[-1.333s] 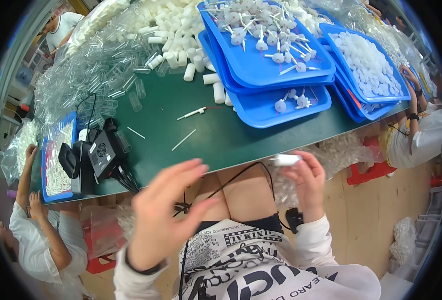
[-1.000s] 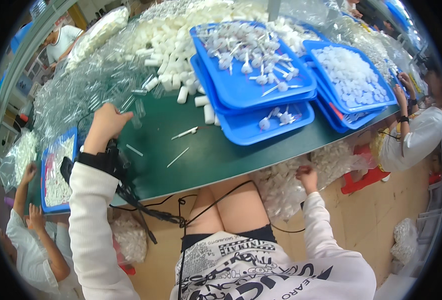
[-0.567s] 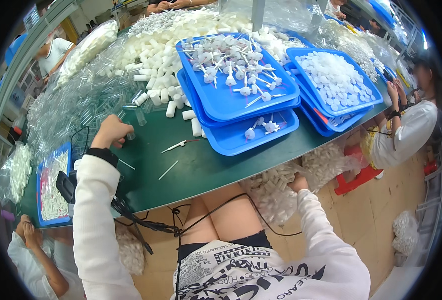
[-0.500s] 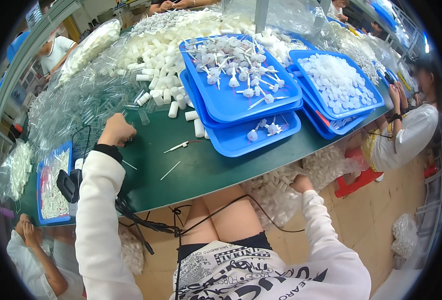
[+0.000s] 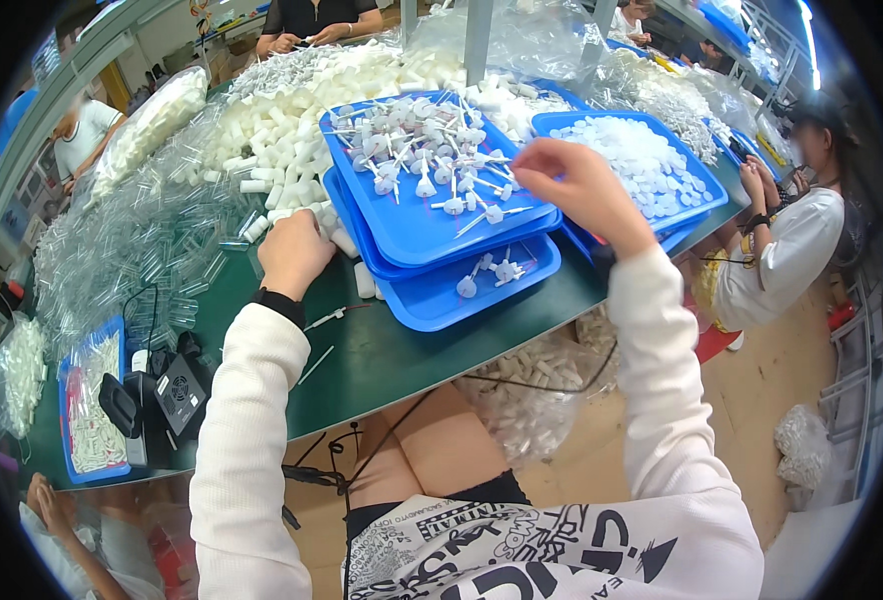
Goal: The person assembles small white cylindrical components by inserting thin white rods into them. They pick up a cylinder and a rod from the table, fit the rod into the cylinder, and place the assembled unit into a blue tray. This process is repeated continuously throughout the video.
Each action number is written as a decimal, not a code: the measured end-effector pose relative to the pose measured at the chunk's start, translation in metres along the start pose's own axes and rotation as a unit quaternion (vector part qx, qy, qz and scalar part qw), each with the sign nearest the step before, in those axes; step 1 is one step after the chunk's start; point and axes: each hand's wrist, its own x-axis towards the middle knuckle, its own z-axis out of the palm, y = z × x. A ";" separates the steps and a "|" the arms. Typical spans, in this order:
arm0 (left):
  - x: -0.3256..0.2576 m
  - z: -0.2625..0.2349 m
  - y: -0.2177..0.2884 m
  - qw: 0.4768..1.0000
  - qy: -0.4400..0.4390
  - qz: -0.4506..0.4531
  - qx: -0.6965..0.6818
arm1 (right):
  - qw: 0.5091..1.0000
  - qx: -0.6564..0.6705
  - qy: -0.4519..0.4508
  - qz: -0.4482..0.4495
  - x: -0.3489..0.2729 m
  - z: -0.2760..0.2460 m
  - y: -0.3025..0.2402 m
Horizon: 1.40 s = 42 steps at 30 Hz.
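Observation:
My left hand (image 5: 297, 252) is closed above the green table, at the edge of the pile of white cylinders (image 5: 277, 180). Its fingertips are turned away, so I cannot make out what they hold. My right hand (image 5: 584, 192) hovers over the right edge of the upper blue tray (image 5: 412, 245), fingers curled but apart and nothing visible in them. Heaped in that tray are small parts with translucent discs on white stems (image 5: 425, 186); a few more lie in the lower blue tray (image 5: 427, 318). Near my left wrist lie a thin white stick (image 5: 317, 365) and a slim white piece with a red tip (image 5: 327, 317).
White discs (image 5: 627, 150) fill another blue tray to the right. Clear tubes (image 5: 112, 260) are heaped at left, near a tray of white sticks (image 5: 95, 430) and a black device (image 5: 177, 395). A cable crosses my lap. Co-workers sit around the table; a bag (image 5: 522, 400) hangs below.
My right hand has come up from the bag of white pieces below the table to the upper tray. My left hand has moved right, to the white cylinders. The view has shifted too.

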 end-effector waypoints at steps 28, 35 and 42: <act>-0.211 -0.063 -0.001 0.683 -0.054 0.016 -0.728 | 0.972 0.064 0.033 -0.223 -0.105 0.076 -0.100; -0.209 -0.037 0.002 0.771 0.047 0.072 -0.631 | 0.974 0.010 0.022 -0.225 -0.110 0.077 -0.094; -0.209 -0.027 0.002 0.728 0.020 0.080 -0.680 | 0.973 -0.002 0.015 -0.230 -0.111 0.081 -0.089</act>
